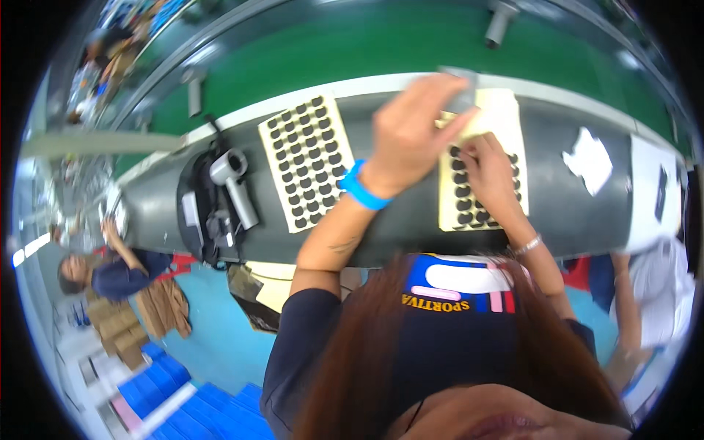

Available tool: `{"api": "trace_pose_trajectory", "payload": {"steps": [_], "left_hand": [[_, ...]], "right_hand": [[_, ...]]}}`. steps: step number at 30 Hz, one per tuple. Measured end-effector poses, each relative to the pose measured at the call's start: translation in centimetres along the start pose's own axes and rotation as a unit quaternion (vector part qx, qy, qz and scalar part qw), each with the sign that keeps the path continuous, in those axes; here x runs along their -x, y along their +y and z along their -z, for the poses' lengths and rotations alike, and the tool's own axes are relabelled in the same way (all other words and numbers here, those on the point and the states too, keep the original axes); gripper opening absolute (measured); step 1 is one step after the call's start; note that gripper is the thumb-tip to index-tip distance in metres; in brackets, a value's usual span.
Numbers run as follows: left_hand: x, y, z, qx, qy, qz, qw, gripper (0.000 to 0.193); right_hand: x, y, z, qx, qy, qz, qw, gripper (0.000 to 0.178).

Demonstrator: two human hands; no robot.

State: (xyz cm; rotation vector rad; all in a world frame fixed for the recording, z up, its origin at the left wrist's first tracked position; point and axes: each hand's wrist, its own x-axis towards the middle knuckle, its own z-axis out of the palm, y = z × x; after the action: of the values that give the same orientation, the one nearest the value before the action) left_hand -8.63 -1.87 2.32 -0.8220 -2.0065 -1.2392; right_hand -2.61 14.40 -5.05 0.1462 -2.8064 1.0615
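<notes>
My left hand (pixel 418 125), with a blue band at the wrist, is raised over the far end of a pale yellow backing sheet (pixel 502 110). Its fingers hold a small flat grey piece (pixel 462 82), blurred so its kind is unclear. Lower on the same sheet, my right hand (pixel 488 169) has its thumb and fingertips pinched together among rows of round black stickers (pixel 462 191). Whether a sticker is between those fingertips cannot be made out. The sheet's far part is bare backing. To the left lies a second yellow sheet (pixel 274 163) with several rows of black stickers.
A grey hair-dryer-shaped tool (pixel 238 194) rests on a black bag (pixel 192 172) at left on the dark bench (pixel 400 227). White crumpled paper (pixel 589 161) lies to the right. One person (pixel 132 275) works at far left; another person's arm (pixel 627 301) shows at right.
</notes>
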Motion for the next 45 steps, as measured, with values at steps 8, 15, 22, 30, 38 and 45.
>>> {"api": "trace_pose_trajectory", "payload": {"steps": [8, 15, 22, 30, 38, 45], "left_hand": [[1.6, 0.3, -0.9, 0.139, -0.008, 0.113, 0.984, 0.037], [2.3, 0.2, -0.5, 0.168, -0.023, 0.131, 0.977, 0.038], [2.8, 1.4, 0.4, 0.271, -0.056, 0.202, 0.94, 0.034], [4.3, 3.1, 0.4, 0.321, -0.077, 0.244, 0.912, 0.028], [4.8, 2.5, 0.2, 0.432, -0.072, 0.29, 0.851, 0.034], [4.2, 2.6, -0.6, 0.421, -0.094, 0.292, 0.853, 0.032]], "right_hand": [[0.4, -0.2, 0.0, -0.025, -0.003, -0.003, 1.0, 0.013], [0.7, 0.5, 1.1, -0.218, -0.036, -0.082, 0.972, 0.006], [2.2, -3.8, 7.8, -0.347, 0.102, 0.013, 0.932, 0.024], [2.5, -5.2, 9.0, -0.376, 0.144, 0.027, 0.915, 0.028], [1.4, -5.8, 8.0, -0.42, 0.096, 0.002, 0.903, 0.035], [0.7, -5.6, 8.6, -0.357, 0.065, 0.028, 0.931, 0.037]]}}
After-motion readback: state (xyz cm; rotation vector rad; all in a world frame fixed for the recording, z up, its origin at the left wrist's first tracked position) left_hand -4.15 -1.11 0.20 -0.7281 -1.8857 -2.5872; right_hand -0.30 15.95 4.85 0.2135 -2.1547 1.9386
